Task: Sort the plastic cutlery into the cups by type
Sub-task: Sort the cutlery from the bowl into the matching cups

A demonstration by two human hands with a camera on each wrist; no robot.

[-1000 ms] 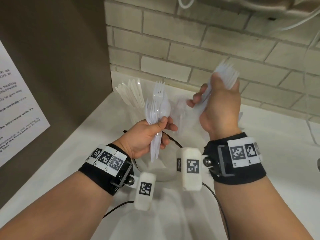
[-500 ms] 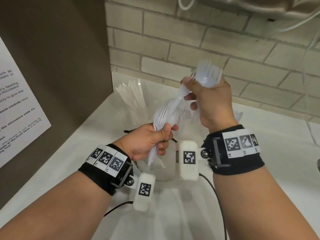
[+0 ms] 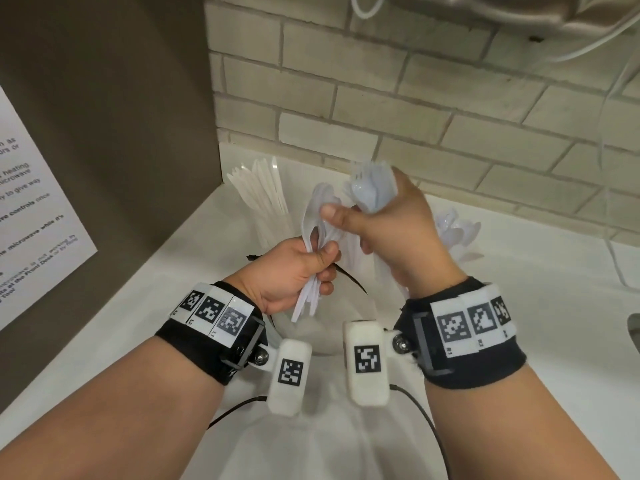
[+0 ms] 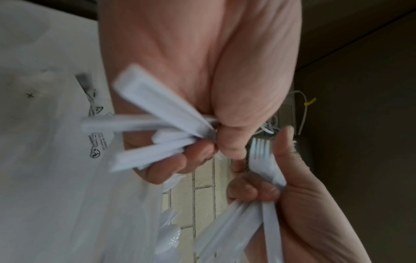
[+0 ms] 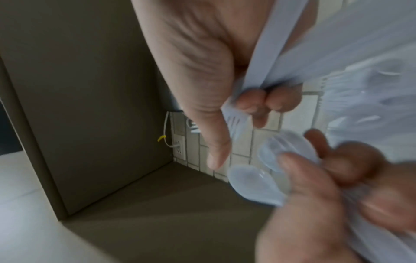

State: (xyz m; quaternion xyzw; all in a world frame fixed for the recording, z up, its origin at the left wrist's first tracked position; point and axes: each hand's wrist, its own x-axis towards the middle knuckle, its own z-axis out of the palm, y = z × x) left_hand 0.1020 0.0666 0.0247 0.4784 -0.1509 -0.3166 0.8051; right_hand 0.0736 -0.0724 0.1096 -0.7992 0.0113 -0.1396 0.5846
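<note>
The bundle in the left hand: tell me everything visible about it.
The bundle is a handful of white, slightly translucent plastic cutlery, gripped mid-handle by the left hand above the white counter. Flat handle ends fan out below the fist; spoon bowls rise above it, most clearly in the right wrist view. Whether every piece is a spoon cannot be told. The right hand, holding forks, reaches its thumb and fingertips to the bowls, apparently pinching one.

We see glossy white plastic forks [image 3: 372,188], a smooth white counter [image 3: 519,306] and matt, rough brick wall [image 3: 415,109].
</note>
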